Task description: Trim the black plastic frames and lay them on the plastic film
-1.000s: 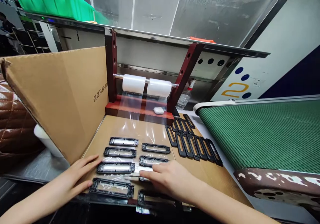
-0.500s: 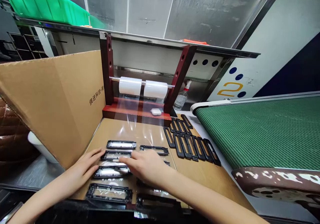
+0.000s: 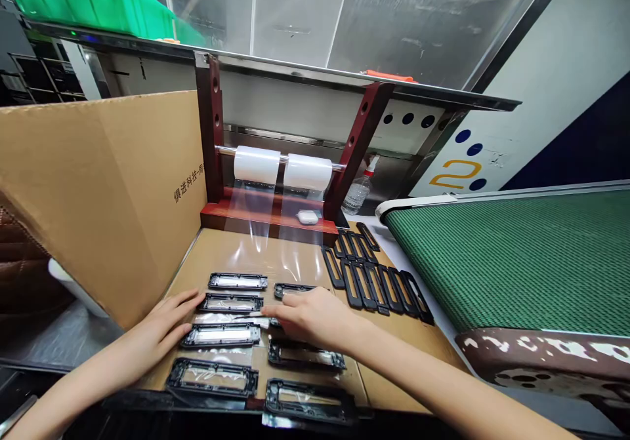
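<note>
Two columns of black rectangular frames lie under clear film on a cardboard sheet. My left hand rests flat with its fingers stretched out. It touches the left ends of the second frame and the third frame of the left column. My right hand covers the second frame of the right column, below the top right frame. Its fingers are closed and point left. A thin pale tool tip pokes out from them onto the film between the two left frames.
Two film rolls hang on a red stand behind the sheet, with a white earbud case on its base. A cardboard wall stands left. Several bare black frames lie right, beside a green conveyor belt. A spray bottle stands behind.
My right hand has moved up from the gap below the third row to the second row, sweeping left and then back right. My left hand has slid up one row.
</note>
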`<action>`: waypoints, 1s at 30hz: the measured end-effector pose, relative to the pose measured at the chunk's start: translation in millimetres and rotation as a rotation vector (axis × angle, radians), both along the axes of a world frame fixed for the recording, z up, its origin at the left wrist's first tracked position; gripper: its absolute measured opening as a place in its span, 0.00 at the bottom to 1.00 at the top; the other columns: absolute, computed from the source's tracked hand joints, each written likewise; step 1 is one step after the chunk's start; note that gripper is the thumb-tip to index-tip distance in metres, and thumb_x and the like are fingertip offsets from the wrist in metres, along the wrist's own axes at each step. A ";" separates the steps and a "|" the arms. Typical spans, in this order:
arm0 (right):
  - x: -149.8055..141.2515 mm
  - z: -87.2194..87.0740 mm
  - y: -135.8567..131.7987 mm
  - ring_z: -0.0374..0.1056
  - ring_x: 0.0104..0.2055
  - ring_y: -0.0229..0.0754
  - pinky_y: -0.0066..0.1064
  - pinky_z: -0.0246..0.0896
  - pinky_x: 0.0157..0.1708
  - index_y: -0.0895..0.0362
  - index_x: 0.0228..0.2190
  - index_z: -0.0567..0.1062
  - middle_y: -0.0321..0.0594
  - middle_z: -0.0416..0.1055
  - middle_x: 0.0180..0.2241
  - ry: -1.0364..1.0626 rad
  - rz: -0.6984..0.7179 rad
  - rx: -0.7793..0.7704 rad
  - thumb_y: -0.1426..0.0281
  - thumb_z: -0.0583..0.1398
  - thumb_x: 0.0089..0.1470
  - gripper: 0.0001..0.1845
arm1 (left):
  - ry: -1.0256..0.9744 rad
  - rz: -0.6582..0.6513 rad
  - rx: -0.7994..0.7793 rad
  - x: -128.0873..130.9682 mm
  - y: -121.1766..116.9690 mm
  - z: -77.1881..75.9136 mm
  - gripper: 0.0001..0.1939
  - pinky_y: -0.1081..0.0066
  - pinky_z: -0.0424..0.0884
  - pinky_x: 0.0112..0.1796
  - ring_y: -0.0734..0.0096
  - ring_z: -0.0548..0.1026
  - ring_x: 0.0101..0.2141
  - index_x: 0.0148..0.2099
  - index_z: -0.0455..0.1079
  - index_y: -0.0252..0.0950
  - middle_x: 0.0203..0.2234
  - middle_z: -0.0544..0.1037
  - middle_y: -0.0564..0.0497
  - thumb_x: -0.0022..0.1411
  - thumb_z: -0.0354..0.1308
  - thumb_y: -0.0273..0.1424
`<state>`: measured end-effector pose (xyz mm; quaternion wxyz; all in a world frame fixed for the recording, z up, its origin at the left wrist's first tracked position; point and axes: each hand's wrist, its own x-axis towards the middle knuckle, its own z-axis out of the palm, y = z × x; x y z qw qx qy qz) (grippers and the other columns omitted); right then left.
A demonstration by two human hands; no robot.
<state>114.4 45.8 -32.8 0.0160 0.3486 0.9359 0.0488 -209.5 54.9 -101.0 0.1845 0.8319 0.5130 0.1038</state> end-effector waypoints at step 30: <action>-37.3 3.3 45.5 0.72 0.34 0.40 0.27 0.54 0.23 0.45 0.53 0.70 0.34 0.75 0.36 -0.036 -0.016 -0.012 0.68 0.54 0.61 0.19 | 0.031 0.113 0.057 26.4 40.1 -6.5 0.31 0.55 0.54 0.60 0.57 0.60 0.61 0.63 0.59 0.27 0.62 0.62 0.36 0.63 0.36 0.35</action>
